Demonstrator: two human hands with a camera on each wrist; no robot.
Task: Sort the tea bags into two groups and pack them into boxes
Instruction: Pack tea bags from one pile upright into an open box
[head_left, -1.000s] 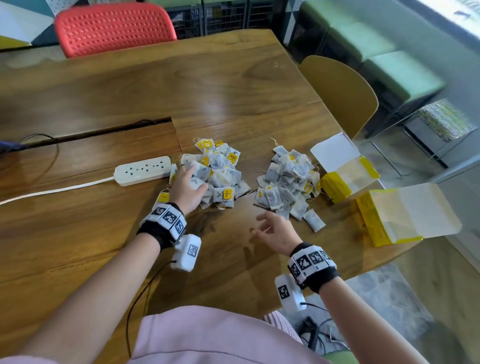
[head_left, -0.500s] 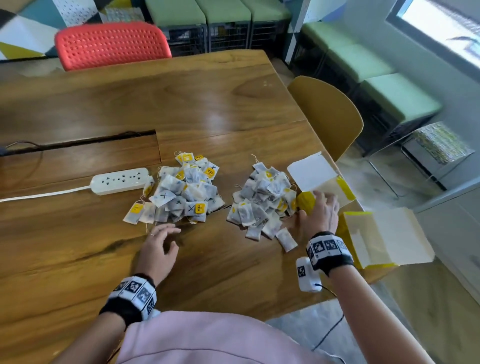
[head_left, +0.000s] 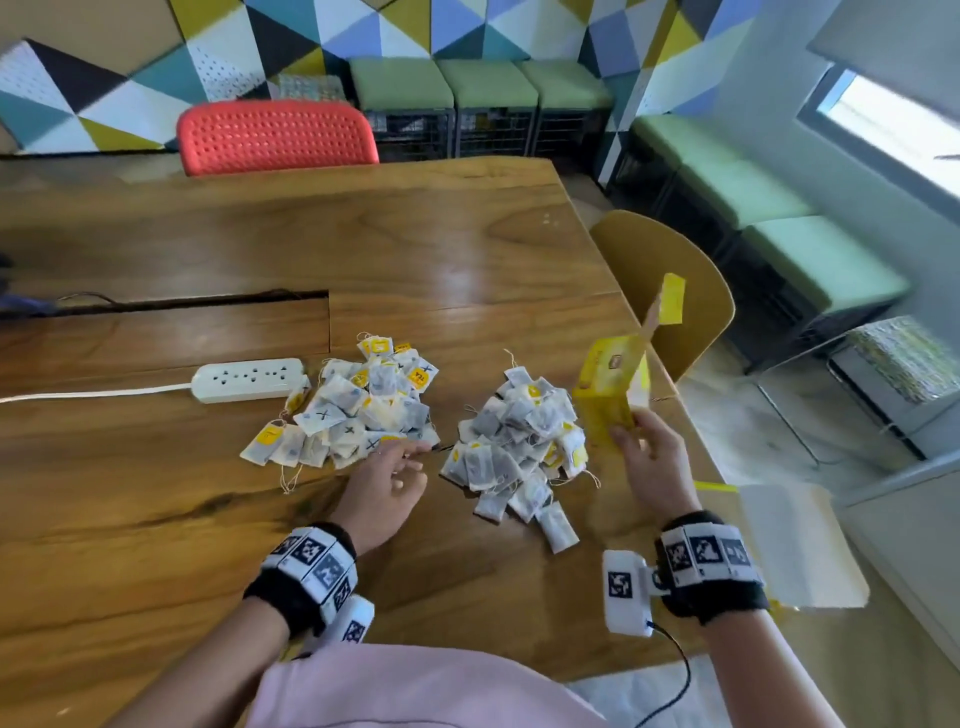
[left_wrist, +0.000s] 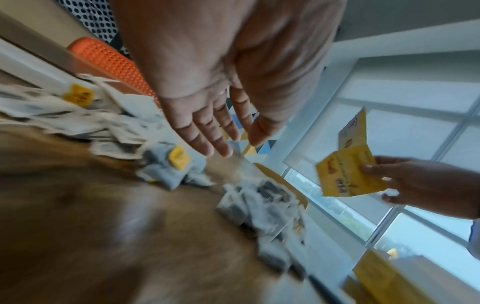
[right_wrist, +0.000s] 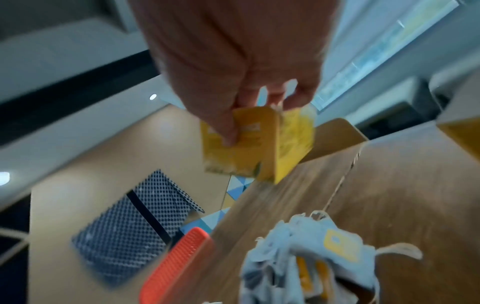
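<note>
On the wooden table (head_left: 441, 249) lie two heaps of tea bags: the left pile (head_left: 358, 405) just beside a white power strip (head_left: 248, 379), and the right pile (head_left: 519, 447) near the table's right edge. The right hand (head_left: 649, 462) grips a yellow box (head_left: 613, 389), lifted off the table just beside the right pile with its lid flap (head_left: 670, 299) standing up. The head view shows only the back of this hand; the right wrist view shows the thumb (right_wrist: 223, 123) pressed on one face of the box (right_wrist: 257, 144) and the fingers curled round the other side, and the left wrist view alone shows a barcode on the box (left_wrist: 350, 172). The left hand (head_left: 384, 483) hovers between the two piles, holding nothing; its wrist view shows the fingers (left_wrist: 205, 131) straight and close together above the table. A second box (head_left: 795, 540) lies open at the table's right edge, behind the right wrist. A red chair (head_left: 275, 137) stands at the far side and a yellow chair (head_left: 670, 291) at the right.
</note>
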